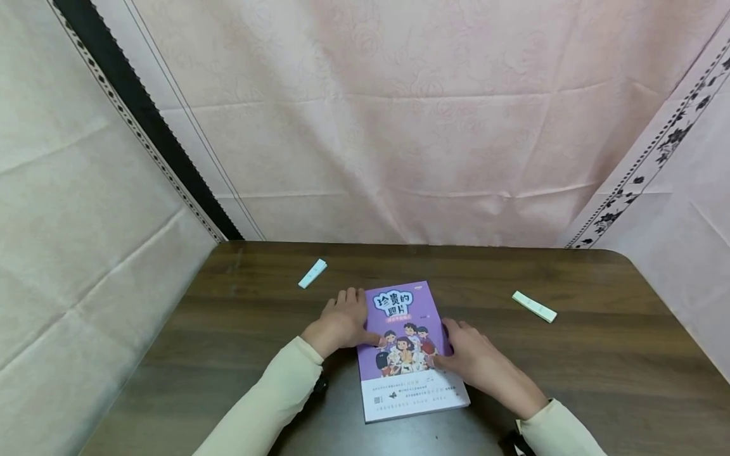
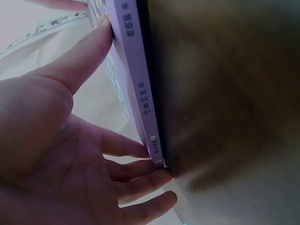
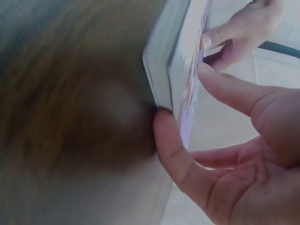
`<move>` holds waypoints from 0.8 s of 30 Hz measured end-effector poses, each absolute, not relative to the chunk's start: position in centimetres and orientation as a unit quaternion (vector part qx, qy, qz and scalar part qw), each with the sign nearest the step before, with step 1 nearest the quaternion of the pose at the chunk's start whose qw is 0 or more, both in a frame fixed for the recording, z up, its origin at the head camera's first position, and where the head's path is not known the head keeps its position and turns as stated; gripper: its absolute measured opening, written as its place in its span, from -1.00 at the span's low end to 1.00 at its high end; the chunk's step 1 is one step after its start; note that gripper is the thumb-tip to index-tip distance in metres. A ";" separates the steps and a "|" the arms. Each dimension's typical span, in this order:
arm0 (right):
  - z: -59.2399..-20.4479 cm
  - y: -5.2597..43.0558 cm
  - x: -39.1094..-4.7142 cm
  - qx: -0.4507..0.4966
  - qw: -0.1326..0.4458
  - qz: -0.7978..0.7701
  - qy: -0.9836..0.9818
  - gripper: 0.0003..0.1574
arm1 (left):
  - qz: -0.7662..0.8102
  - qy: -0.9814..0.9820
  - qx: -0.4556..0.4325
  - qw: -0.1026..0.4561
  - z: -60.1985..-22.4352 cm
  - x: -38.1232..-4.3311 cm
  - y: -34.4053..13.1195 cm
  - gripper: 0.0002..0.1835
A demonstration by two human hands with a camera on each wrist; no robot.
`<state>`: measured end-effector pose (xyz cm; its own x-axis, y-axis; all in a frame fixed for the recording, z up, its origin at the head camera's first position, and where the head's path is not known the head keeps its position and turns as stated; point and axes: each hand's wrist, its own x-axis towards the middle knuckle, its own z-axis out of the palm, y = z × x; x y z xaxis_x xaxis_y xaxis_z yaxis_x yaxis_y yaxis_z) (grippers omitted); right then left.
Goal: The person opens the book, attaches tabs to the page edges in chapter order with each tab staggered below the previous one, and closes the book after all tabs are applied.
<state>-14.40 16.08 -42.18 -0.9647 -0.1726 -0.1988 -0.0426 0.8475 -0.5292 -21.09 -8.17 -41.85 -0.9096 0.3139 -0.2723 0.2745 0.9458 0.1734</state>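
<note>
A purple and white paperback book (image 1: 413, 391) with cartoon children on its cover is at the front middle of the table, between both hands. My left hand (image 1: 342, 323) holds its left side, thumb on the cover and fingertips at the spine (image 2: 138, 79) near one end. On the opposite side, my right hand (image 1: 481, 358) grips the page edge, with its thumb (image 3: 220, 86) over the cover and a finger (image 3: 171, 140) against the pages. Whether the book lies fully flat on the table cannot be told.
Two small pale strips lie on the brown wooden table (image 1: 256, 354): one strip (image 1: 312, 273) beyond the left hand, another strip (image 1: 534, 306) to the right. Pale patterned cloth (image 1: 399, 139) hangs behind the table's far edge.
</note>
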 end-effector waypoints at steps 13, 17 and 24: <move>-42.9 14.1 -14.2 -0.048 0.124 -0.303 0.944 -0.11 | 0.072 0.963 0.192 0.174 -41.5 -18.9 -10.3 0.31; -42.9 13.2 -13.6 -0.044 0.139 -0.312 0.939 -0.11 | 0.080 0.961 0.190 0.183 -41.2 -18.5 -11.1 0.31; -42.8 12.0 -12.8 -0.036 0.177 -0.304 0.936 0.11 | 0.047 0.959 0.210 0.186 -40.5 -16.7 -11.2 0.11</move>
